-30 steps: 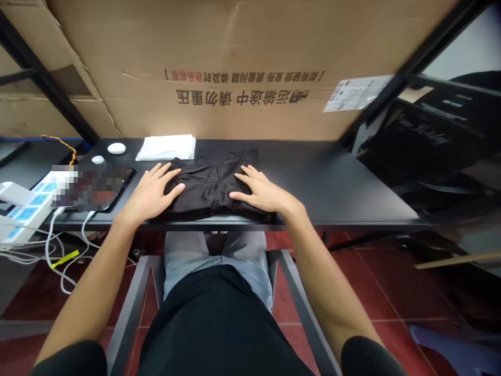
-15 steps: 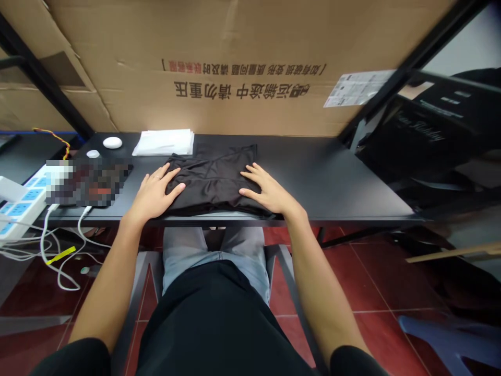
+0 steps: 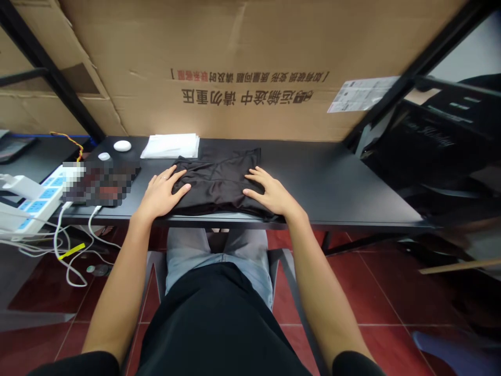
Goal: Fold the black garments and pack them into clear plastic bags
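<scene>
A black cloth (image 3: 219, 183) lies spread on the dark desk near its front edge, wrinkled along the middle. My left hand (image 3: 162, 193) rests with fingers apart on the cloth's left edge, a ring on one finger. On the cloth's right side lies my right hand (image 3: 272, 194), its fingers also spread. Neither hand grips anything. A thin pale strip shows under the cloth's front edge. Just behind the cloth, to the left, is a stack of white sheets (image 3: 171, 145).
A white power strip (image 3: 43, 198) with cables is at the left, beside a pixelated area. A white oval object (image 3: 122, 145) and a small white cap (image 3: 104, 156) lie near it. Behind the desk (image 3: 332, 183) stands a large cardboard sheet (image 3: 250, 42). Black bags (image 3: 426, 141) are at the right.
The camera view has shifted slightly, so the scene sits a little further right and lower. Both hands remain spread on the cloth, with no clear movement over it.
</scene>
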